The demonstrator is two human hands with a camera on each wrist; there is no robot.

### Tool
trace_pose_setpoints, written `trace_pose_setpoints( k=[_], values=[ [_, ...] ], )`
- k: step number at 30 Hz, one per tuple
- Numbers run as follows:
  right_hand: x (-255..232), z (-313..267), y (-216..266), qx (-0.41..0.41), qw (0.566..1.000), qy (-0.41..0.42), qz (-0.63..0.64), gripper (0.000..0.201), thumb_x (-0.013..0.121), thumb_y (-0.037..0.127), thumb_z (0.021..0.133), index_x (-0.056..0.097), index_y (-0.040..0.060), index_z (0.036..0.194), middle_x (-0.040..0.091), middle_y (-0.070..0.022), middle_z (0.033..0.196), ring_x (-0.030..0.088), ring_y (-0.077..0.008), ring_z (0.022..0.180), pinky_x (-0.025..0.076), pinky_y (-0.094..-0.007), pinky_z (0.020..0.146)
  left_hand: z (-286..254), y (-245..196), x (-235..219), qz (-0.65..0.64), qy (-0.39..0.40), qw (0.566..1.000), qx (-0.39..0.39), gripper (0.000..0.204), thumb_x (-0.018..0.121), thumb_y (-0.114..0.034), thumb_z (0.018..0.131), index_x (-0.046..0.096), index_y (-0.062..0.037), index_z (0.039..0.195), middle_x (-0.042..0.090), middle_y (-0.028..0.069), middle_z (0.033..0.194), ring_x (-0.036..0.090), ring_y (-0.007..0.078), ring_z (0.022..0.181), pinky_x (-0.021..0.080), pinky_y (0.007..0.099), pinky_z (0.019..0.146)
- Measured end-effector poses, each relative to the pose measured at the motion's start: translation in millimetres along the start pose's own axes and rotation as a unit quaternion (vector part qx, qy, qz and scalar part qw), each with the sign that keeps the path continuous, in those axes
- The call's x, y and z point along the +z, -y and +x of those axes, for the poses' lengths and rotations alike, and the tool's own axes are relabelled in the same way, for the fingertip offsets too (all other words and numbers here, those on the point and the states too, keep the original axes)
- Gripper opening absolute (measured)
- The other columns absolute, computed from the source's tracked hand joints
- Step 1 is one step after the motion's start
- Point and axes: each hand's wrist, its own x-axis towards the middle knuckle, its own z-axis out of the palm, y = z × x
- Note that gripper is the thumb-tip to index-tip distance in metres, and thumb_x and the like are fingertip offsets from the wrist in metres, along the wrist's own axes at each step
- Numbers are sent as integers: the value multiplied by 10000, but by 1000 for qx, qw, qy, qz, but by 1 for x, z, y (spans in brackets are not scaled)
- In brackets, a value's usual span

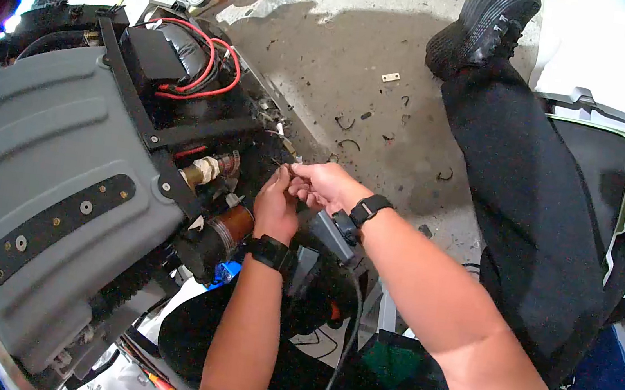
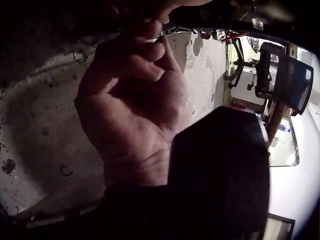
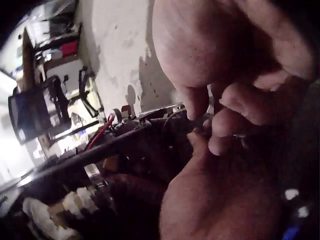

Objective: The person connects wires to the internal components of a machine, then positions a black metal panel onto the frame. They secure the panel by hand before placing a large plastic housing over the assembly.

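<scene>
My left hand (image 1: 276, 210) and right hand (image 1: 333, 186) meet fingertip to fingertip beside the open black frame of a machine. Both have curled fingers and pinch a thin wire (image 1: 276, 161) that runs out of the frame; most of it is hidden by the fingers, and I cannot tell what its end looks like. In the right wrist view, the right thumb and fingers (image 3: 227, 117) close right above the left hand (image 3: 200, 195). The left wrist view shows the left fingers (image 2: 145, 50) bent inward, in shadow. Just beyond the fingertips sits a small pale connector (image 1: 287, 145).
A grey ribbed plastic cover (image 1: 56, 161) fills the left side. Red cables (image 1: 211, 63) loop behind the black frame bar (image 1: 202, 133). Near the left wrist is a copper-coloured cylinder (image 1: 233, 226). Cut scraps (image 1: 349, 144) lie on the concrete floor (image 1: 385, 126); an outstretched leg (image 1: 519, 183) is at right.
</scene>
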Motion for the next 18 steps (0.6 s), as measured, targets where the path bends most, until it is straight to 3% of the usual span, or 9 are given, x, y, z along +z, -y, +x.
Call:
trace_pose_setpoints(
  k=[2, 3, 6, 8, 13, 16, 18],
  values=[
    [4, 2, -2, 13, 998, 5, 59, 350, 533, 346, 884, 580, 40, 720, 504, 5, 585, 419, -58, 452, 333, -184, 363, -2, -5, 11, 23, -76, 997, -1, 154, 504, -217, 911, 528, -71, 869, 415, -11, 652, 430, 113, 595, 403, 265, 529],
    [5, 4, -3, 32, 994, 1, 101, 339, 543, 338, 882, 574, 46, 712, 499, 9, 582, 418, -48, 455, 325, -166, 360, 0, -5, 9, 5, -69, 998, -13, 149, 513, -222, 905, 531, -76, 874, 429, -6, 635, 435, 120, 558, 397, 264, 493],
    [4, 13, -7, 67, 986, 15, 151, 298, 571, 310, 870, 560, 62, 706, 495, 20, 597, 418, -28, 462, 327, -131, 360, 4, -4, 3, 20, -85, 996, -29, 160, 508, -232, 904, 527, -78, 865, 458, 20, 598, 441, 134, 504, 390, 270, 467],
    [2, 21, -12, 78, 976, 25, 200, 189, 550, 240, 883, 547, 69, 802, 548, -14, 647, 432, -50, 448, 363, -173, 367, 7, -1, -2, 24, -89, 995, -27, 185, 498, -250, 907, 527, -76, 853, 470, 34, 575, 445, 142, 485, 385, 272, 454],
    [7, 22, -16, 90, 964, 5, 249, 142, 539, 209, 887, 547, 77, 836, 549, -24, 664, 422, -58, 445, 366, -172, 380, -4, -9, 14, 51, -133, 988, -57, 264, 467, -316, 914, 526, -80, 809, 482, 50, 518, 455, 157, 455, 373, 272, 436],
    [12, 16, -16, 91, 951, 16, 294, 111, 532, 196, 889, 560, 92, 865, 547, -29, 685, 418, -62, 479, 359, -178, 385, -9, -14, 19, 65, -168, 982, -65, 145, 542, -198, 883, 583, -59, 874, 498, 6, 609, 477, 126, 533, 403, 254, 503],
    [15, 13, -16, 90, 956, 9, 281, 102, 532, 195, 889, 564, 99, 884, 538, -24, 686, 421, -63, 502, 353, -181, 385, -9, -11, 14, 44, -122, 991, -17, 162, 541, -207, 885, 583, -52, 863, 501, 10, 614, 487, 125, 542, 404, 259, 502]
  ],
)
